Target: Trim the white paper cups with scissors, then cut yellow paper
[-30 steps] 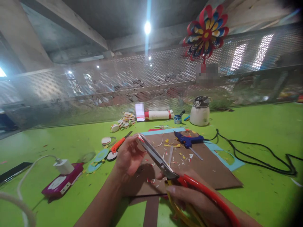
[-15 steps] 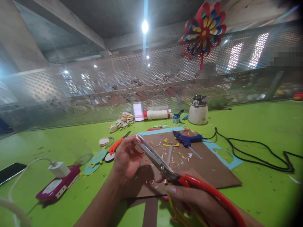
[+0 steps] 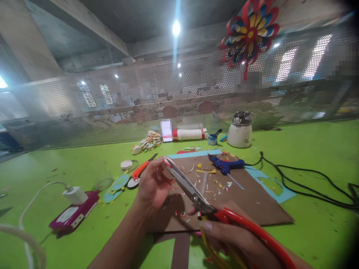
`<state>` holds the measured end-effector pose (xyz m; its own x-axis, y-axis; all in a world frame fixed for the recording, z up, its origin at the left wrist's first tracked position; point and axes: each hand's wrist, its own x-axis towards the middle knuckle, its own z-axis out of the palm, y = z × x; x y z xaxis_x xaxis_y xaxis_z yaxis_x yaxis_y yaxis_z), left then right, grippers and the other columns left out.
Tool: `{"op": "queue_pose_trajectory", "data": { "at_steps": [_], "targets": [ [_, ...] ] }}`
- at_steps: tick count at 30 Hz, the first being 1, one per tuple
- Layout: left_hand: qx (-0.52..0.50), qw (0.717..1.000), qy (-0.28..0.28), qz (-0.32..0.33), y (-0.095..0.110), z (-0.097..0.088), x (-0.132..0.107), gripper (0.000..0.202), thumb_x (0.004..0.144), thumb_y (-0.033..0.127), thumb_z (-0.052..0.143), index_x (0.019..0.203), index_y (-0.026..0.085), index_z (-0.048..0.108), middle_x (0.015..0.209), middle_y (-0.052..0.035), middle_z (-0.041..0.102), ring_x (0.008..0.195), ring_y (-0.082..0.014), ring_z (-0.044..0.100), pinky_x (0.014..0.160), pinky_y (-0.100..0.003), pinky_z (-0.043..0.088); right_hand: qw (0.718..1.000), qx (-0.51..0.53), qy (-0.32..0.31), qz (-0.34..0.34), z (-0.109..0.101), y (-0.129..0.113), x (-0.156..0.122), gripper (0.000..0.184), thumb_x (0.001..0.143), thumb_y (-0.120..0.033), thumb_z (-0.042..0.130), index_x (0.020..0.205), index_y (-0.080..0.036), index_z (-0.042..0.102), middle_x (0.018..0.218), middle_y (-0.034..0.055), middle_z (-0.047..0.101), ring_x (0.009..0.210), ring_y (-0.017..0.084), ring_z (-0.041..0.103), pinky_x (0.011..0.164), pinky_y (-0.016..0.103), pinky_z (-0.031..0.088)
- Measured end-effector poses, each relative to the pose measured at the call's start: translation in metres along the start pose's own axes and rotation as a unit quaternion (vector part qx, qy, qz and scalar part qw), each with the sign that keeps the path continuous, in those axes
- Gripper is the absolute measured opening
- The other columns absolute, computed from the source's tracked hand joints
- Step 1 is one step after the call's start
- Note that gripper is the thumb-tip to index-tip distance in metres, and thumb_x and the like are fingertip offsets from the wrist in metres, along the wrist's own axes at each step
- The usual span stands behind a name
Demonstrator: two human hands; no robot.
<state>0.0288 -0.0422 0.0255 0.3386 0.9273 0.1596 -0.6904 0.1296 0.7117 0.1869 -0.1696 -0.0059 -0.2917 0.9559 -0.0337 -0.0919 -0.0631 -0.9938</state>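
Observation:
My right hand (image 3: 238, 243) grips the red handles of a large pair of scissors (image 3: 193, 192). The blades point up and left and look nearly closed. My left hand (image 3: 153, 185) pinches a small red and white paper piece (image 3: 167, 164) at the blade tips. Both hands hover over a brown cardboard sheet (image 3: 252, 203) strewn with coloured paper scraps. Yellow paper strips (image 3: 209, 246) hang under my right hand.
A blue glue gun (image 3: 224, 164) with a black cord (image 3: 308, 183) lies on the cardboard. An orange cutter (image 3: 140, 171), paper discs (image 3: 119, 183), a magenta box with a white charger (image 3: 73, 203), a white jar (image 3: 239, 130), a glue tube (image 3: 188, 133) and a paper flower (image 3: 249, 33) surround the green table (image 3: 322, 149).
The view has swung slightly right and back. My hands and the scissors keep nearly the same pose; the dark phone at the left edge has left the view.

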Motion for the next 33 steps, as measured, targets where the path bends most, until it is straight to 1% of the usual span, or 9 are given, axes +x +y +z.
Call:
{"op": "queue_pose_trajectory", "data": {
  "at_steps": [2,7,12,14,18,21,24,28,33],
  "targets": [
    [-0.004,1.000,0.004,0.000,-0.0004,0.0000,-0.0006,0.014,0.074,0.024,0.061,0.066,0.013,0.062,0.063,-0.0018,0.060,0.062,-0.0129,0.055,0.061,-0.026,0.045,0.999,0.005,0.031,0.016,0.0009,0.0001,-0.0009,0.028,0.079,-0.041,0.064,0.067,-0.016,0.058,0.062,-0.0036,0.047,0.055,0.009,0.046,0.053,0.021,0.040],
    [-0.014,1.000,-0.004,0.008,-0.0013,-0.0004,-0.0013,0.011,0.073,0.022,0.061,0.065,0.014,0.061,0.063,-0.0015,0.059,0.062,-0.0135,0.055,0.060,-0.027,0.045,0.992,0.042,0.089,0.078,0.0047,0.0066,-0.0033,0.029,0.076,-0.043,0.066,0.096,-0.022,0.065,0.069,-0.0026,0.052,0.064,0.013,0.052,0.061,0.025,0.045],
    [-0.002,1.000,-0.017,0.016,-0.0012,-0.0017,-0.0011,0.013,0.074,0.023,0.059,0.065,0.014,0.061,0.063,-0.0013,0.059,0.062,-0.0137,0.056,0.061,-0.028,0.046,0.998,0.006,0.046,0.045,0.0015,0.0038,-0.0031,0.026,0.077,-0.043,0.064,0.075,-0.017,0.065,0.065,-0.0025,0.050,0.058,0.011,0.048,0.056,0.024,0.042],
    [0.004,1.000,-0.023,0.016,-0.0009,-0.0019,-0.0013,0.015,0.075,0.024,0.058,0.066,0.013,0.062,0.063,-0.0016,0.059,0.061,-0.0137,0.056,0.059,-0.027,0.046,0.998,0.001,0.043,0.046,0.0004,0.0012,-0.0037,0.024,0.078,-0.041,0.063,0.086,-0.018,0.066,0.066,-0.0026,0.051,0.059,0.012,0.049,0.056,0.025,0.043],
    [0.016,0.999,-0.036,0.023,-0.0004,-0.0016,-0.0015,0.016,0.076,0.024,0.057,0.066,0.013,0.062,0.064,-0.0018,0.059,0.060,-0.0134,0.055,0.057,-0.027,0.046,0.997,-0.013,0.064,0.043,0.0001,0.0022,-0.0055,0.036,0.078,-0.037,0.063,0.111,-0.022,0.062,0.078,-0.0001,0.057,0.068,0.015,0.054,0.061,0.027,0.046],
    [0.020,0.999,-0.036,0.030,-0.0009,-0.0009,-0.0017,0.016,0.076,0.023,0.057,0.065,0.013,0.062,0.063,-0.0021,0.059,0.061,-0.0139,0.056,0.058,-0.027,0.046,0.996,-0.026,0.077,0.042,0.0000,0.0071,-0.0055,0.034,0.079,-0.037,0.063,0.109,-0.022,0.062,0.086,0.0022,0.059,0.072,0.016,0.056,0.064,0.029,0.047],
    [0.010,0.999,-0.028,0.026,-0.0019,-0.0004,-0.0021,0.015,0.076,0.023,0.057,0.065,0.013,0.062,0.064,-0.0024,0.059,0.063,-0.0143,0.057,0.060,-0.027,0.047,0.997,-0.047,0.056,0.019,-0.0009,0.0077,-0.0050,0.033,0.081,-0.042,0.060,0.105,-0.019,0.064,0.079,0.0019,0.058,0.070,0.016,0.055,0.066,0.030,0.046],
    [0.009,0.999,-0.029,0.027,-0.0025,-0.0005,-0.0023,0.015,0.076,0.023,0.056,0.066,0.013,0.062,0.065,-0.0025,0.058,0.063,-0.0146,0.057,0.061,-0.028,0.047,0.996,-0.065,0.051,0.029,-0.0032,0.0016,-0.0054,0.043,0.081,-0.047,0.059,0.117,-0.023,0.060,0.073,-0.0009,0.053,0.068,0.016,0.053,0.063,0.030,0.045],
    [0.008,0.999,-0.028,0.033,-0.0026,0.0006,-0.0032,0.015,0.076,0.022,0.056,0.064,0.014,0.062,0.064,-0.0023,0.058,0.064,-0.0146,0.057,0.062,-0.029,0.047,0.997,-0.056,0.044,0.025,-0.0033,-0.0008,-0.0060,0.045,0.080,-0.048,0.060,0.117,-0.023,0.060,0.078,0.0016,0.055,0.066,0.016,0.052,0.060,0.030,0.045]
  ]
}}
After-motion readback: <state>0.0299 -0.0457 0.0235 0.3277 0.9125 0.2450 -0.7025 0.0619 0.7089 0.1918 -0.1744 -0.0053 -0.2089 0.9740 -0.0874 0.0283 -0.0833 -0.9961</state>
